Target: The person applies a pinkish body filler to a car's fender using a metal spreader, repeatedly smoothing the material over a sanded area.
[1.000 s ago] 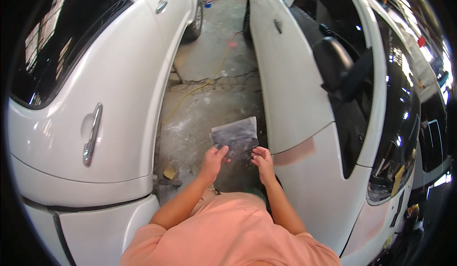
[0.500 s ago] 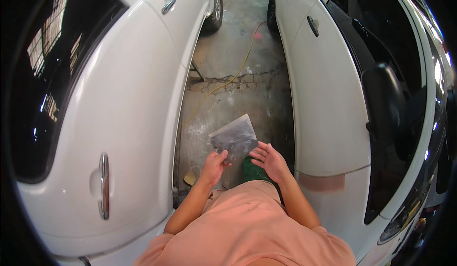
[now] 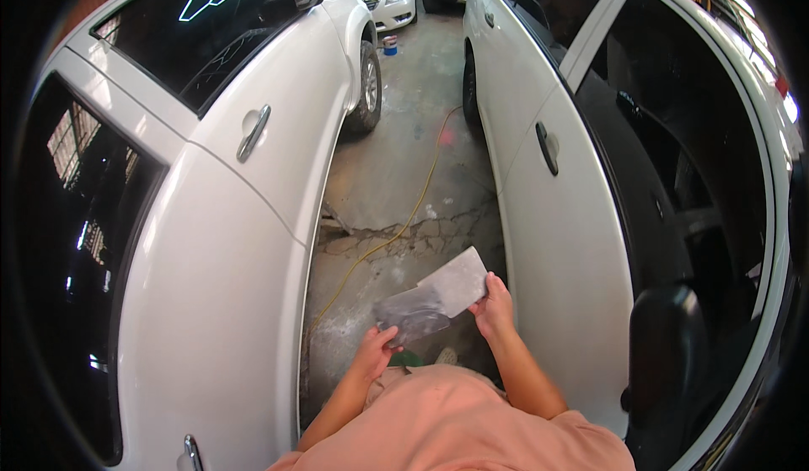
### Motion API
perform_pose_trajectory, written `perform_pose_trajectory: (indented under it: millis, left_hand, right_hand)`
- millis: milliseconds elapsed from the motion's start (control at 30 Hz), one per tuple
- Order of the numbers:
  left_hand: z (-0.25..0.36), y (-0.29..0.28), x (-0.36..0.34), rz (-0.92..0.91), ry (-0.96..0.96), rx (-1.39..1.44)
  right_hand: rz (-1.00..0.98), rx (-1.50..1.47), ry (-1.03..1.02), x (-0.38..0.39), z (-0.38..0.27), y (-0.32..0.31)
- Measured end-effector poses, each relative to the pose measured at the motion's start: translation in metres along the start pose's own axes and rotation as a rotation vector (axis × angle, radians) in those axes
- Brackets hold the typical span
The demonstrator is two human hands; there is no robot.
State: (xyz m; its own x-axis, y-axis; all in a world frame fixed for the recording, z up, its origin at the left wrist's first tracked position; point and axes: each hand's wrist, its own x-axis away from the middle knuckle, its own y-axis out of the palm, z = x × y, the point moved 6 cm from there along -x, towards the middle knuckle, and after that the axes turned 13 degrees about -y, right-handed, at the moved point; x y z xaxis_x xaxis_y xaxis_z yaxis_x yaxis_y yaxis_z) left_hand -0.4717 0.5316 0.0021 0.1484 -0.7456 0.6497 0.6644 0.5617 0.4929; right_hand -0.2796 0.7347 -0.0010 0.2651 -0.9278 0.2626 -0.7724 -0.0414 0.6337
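A sheet of sandpaper [image 3: 453, 287], dark grey toward the left and pale grey toward the right, is stretched out in front of my body. Its dark end is pinched by my left hand [image 3: 373, 353], thumb on top. At the pale end, the fingers of my right hand [image 3: 495, 307] close on the edge. A crease runs across the sheet between the two shades. The sheet hangs over the floor, apart from both cars.
A white car [image 3: 227, 243] flanks me on the left, and another white car [image 3: 565, 243] with a black side mirror [image 3: 666, 336] on the right. Along the cracked concrete floor [image 3: 404, 168] runs a yellow hose or cable [image 3: 430, 176]. Farther off stand a small can [image 3: 389, 45] and more cars.
The sandpaper has been opened out to a longer sheet, and my right hand has taken hold of its far end. My view has tilted up, showing more cars ahead.
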Motion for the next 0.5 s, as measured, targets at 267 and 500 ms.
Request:
perform_pose_trajectory:
  millis: [267,500]
  left_hand:
    - [0.069,-0.023,-0.138,-0.005,-0.035,0.174]
    - [0.224,0.058,-0.316,-0.341,0.246,-0.197]
  right_hand:
    - [-0.085,0.297,-0.079,-0.126,-0.037,0.047]
    - [-1.255,1.052,-1.024,-0.157,-0.036,0.278]
